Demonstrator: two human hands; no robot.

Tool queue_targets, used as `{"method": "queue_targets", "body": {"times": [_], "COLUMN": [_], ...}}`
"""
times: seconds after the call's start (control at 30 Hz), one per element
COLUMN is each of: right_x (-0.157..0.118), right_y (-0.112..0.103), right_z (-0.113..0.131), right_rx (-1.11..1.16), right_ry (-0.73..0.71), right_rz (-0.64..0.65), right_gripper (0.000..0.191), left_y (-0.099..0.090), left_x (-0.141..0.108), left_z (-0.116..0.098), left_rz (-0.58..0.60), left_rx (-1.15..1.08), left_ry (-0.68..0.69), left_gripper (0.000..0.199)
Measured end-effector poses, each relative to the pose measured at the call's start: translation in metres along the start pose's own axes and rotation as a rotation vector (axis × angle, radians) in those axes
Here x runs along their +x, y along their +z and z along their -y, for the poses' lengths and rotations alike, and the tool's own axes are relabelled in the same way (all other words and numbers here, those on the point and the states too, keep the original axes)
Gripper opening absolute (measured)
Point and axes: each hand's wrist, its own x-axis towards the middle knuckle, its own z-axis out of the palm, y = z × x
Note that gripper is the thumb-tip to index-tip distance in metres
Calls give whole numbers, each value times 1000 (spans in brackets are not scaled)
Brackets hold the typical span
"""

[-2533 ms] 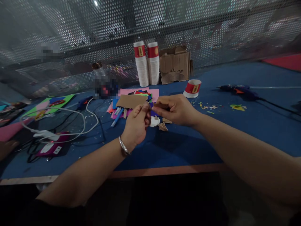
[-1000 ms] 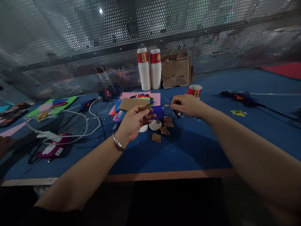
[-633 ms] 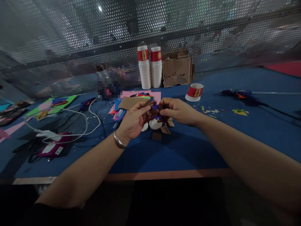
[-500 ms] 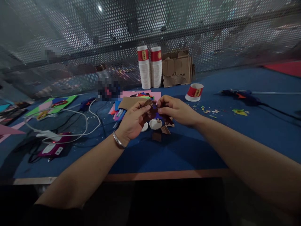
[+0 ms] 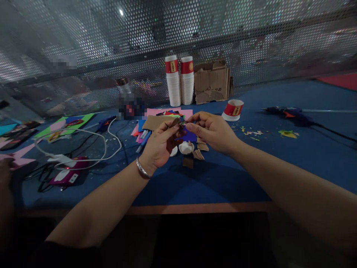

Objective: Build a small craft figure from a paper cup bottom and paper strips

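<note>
My left hand (image 5: 160, 143), a silver bangle at its wrist, is closed around a small brown piece (image 5: 176, 122), possibly card, lifted above the table. Close beside it, my right hand (image 5: 213, 130) has thumb and forefinger pinched together at the piece's right side. What those fingertips hold is too small and dark to make out. Below the hands lie a small white dish-like piece (image 5: 186, 147), another white disc (image 5: 173, 151) partly behind my left hand, and several torn cardboard scraps (image 5: 198, 155). Blue paper (image 5: 191, 135) shows between the hands.
Behind stand two paper cup stacks (image 5: 175, 89) and a cardboard box (image 5: 212, 85). A single cup (image 5: 233, 110) and a glue gun (image 5: 290, 113) are on the right. White cable (image 5: 104, 145) loops over a purple power strip (image 5: 69, 173) at left. Another person's hand (image 5: 5, 163) is at the left edge.
A dark brown strip that hung below my right hand no longer shows there. Another person's hand has come in at the left edge by the pink paper. The view has shifted slightly.
</note>
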Motion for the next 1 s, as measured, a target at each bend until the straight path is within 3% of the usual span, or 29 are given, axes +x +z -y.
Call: {"method": "queue_targets", "body": {"times": [0.37,0.67,1.0], "right_x": [-2,-5,-4], "right_y": [2,-1,-6], "right_z": [-2,3,9], "right_rx": [140,37,131], "right_ry": [-37,-62,-72], "right_rz": [91,73,110], "right_gripper": [43,41,39], "left_y": [-1,0,4], "left_x": [-5,-3,-5], "left_z": [7,7,9], "left_rz": [134,174,193], "left_rx": [20,-40,-14], "left_ry": [-53,-132,-31], "left_gripper": [24,16,22]}}
